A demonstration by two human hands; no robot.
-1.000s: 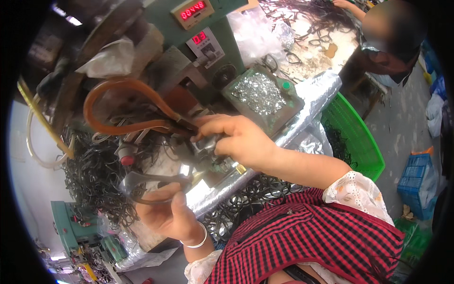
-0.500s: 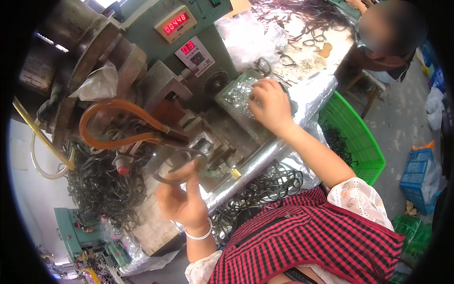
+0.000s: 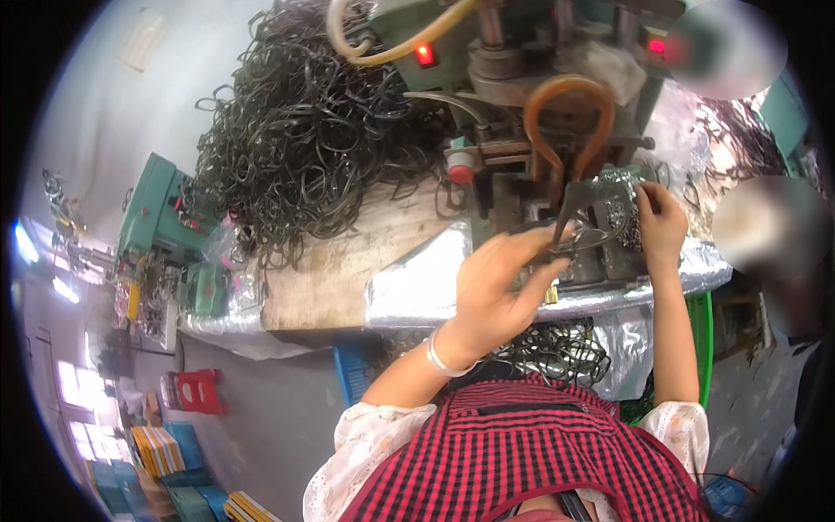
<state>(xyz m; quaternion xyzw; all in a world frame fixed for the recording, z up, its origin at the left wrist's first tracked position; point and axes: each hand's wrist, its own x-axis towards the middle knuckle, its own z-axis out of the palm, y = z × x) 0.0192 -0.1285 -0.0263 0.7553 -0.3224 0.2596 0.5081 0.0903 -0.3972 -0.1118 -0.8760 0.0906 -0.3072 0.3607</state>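
Observation:
My left hand pinches a dark, see-through eyeglass frame between thumb and fingers, over the metal bed of a green bench machine. The frame's outer part reaches right, toward my right hand. That hand is closed, thumb and fingers bent together beside a holder of small shiny metal bits. Whatever its fingertips hold is too small to make out. An orange tube loop hangs just above the frame, partly hiding the machine's working area.
A big heap of dark eyeglass frames covers the bench at left. A red push button juts out beside the bed. Silver foil wraps the bench edge. More frames lie below it, near a green basket. Someone sits at right.
The view has swung left. My left hand has brought the eyeglass frame from left of the bed to over it. My right hand has drawn back from above the metal bits to beside them.

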